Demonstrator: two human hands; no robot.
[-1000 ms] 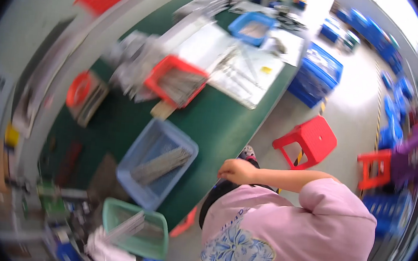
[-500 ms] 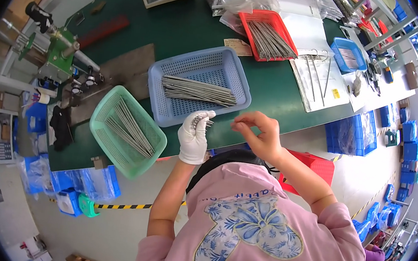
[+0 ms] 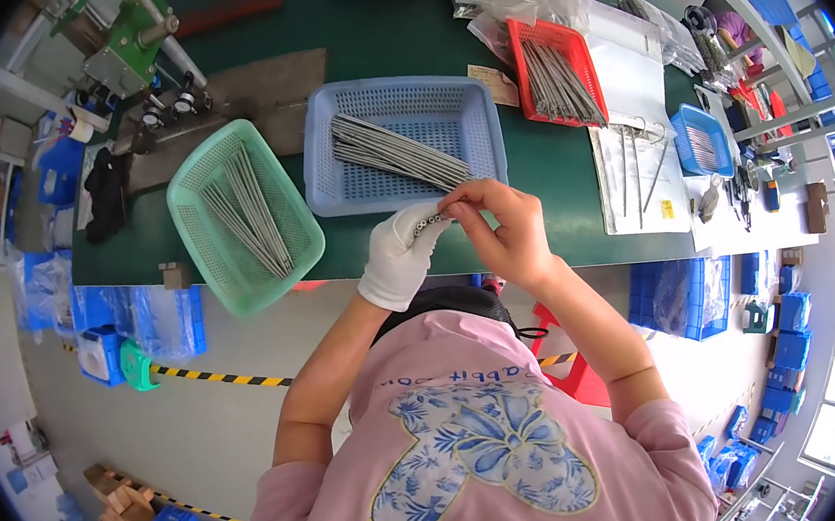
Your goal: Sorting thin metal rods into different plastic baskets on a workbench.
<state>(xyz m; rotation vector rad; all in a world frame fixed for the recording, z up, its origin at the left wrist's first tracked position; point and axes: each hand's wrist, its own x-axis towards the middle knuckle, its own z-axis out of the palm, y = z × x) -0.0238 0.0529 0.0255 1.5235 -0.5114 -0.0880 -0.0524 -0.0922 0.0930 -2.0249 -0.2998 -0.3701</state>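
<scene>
Head view: metal pieces (image 3: 428,225) are mostly hidden inside the curled, gloved left hand (image 3: 397,261); whether anything is pinched by the right hand (image 3: 509,231), fingertips together, cannot be told. Beyond, a blue basket (image 3: 353,194) of rods (image 3: 395,154) is partly blocked by it.

The green table (image 3: 552,173) carries a wide blue basket (image 3: 413,99) and mint basket (image 3: 280,195).

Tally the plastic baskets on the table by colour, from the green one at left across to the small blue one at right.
Green: 1 (green basket)
Blue: 2 (large pale-blue basket, small blue basket)
Red: 1 (red basket)
Total: 4
</scene>
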